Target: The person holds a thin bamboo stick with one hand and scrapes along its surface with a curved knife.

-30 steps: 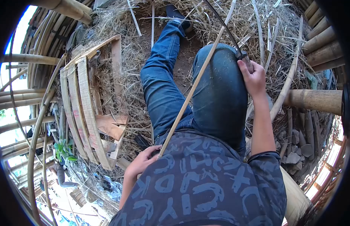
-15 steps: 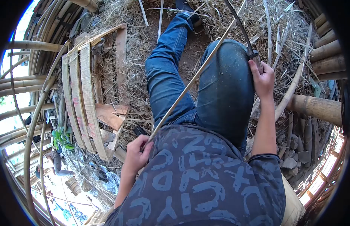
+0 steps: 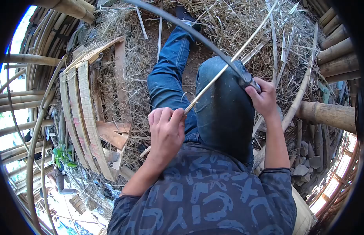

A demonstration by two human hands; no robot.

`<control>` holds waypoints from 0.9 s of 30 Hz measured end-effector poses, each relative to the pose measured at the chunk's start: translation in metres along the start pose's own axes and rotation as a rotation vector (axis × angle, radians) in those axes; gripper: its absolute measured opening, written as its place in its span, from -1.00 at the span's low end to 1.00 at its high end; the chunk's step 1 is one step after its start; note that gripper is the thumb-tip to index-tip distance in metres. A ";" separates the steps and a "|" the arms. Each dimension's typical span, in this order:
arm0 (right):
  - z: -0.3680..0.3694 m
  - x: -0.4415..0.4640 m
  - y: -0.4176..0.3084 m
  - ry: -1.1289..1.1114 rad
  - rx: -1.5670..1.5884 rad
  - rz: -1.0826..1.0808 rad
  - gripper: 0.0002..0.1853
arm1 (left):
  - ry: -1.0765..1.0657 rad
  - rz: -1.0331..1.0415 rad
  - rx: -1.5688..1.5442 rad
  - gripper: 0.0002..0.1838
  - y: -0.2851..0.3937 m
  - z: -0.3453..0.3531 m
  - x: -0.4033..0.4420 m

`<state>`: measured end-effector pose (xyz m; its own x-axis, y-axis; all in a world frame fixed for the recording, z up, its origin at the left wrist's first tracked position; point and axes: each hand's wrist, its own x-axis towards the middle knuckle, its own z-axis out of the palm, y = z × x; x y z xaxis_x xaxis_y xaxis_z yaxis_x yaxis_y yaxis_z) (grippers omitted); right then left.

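Observation:
My left hand (image 3: 166, 127) is closed around a thin bamboo strip (image 3: 217, 75), which runs up and to the right across my raised knee. The strip's lower end sticks out below that hand. In my right hand (image 3: 264, 95), beside the knee, is the handle of a long curved blade (image 3: 197, 36). The blade reaches to the upper left and crosses the strip just above the knee.
A slatted wooden frame (image 3: 86, 105) lies on the straw at left. Bamboo poles (image 3: 327, 115) stand at right, near broken stones (image 3: 303, 164). Another person (image 3: 61, 182) is partly visible at lower left. Loose strips lie on the straw ahead.
My left hand has moved up and right, now further along the strip. The blade has swung from pointing up beside the strip to pointing upper left across it.

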<state>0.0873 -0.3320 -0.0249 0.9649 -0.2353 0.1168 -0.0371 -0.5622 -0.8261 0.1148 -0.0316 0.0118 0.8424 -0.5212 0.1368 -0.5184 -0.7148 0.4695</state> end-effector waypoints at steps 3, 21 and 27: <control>-0.006 0.004 -0.005 -0.056 -0.050 -0.050 -0.51 | 0.062 0.105 0.065 -0.80 0.002 0.002 0.018; -0.018 0.006 -0.011 -0.207 -0.061 0.042 -0.56 | -0.242 -0.298 -0.025 -0.46 -0.026 -0.033 0.004; -0.019 0.007 -0.012 -0.189 -0.067 0.026 -0.54 | -0.706 -0.475 -0.530 -0.46 -0.029 -0.027 0.003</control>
<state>0.0895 -0.3414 -0.0037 0.9947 -0.1014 -0.0149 -0.0741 -0.6112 -0.7880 0.1363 -0.0001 0.0219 0.5761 -0.5160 -0.6340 0.1262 -0.7101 0.6927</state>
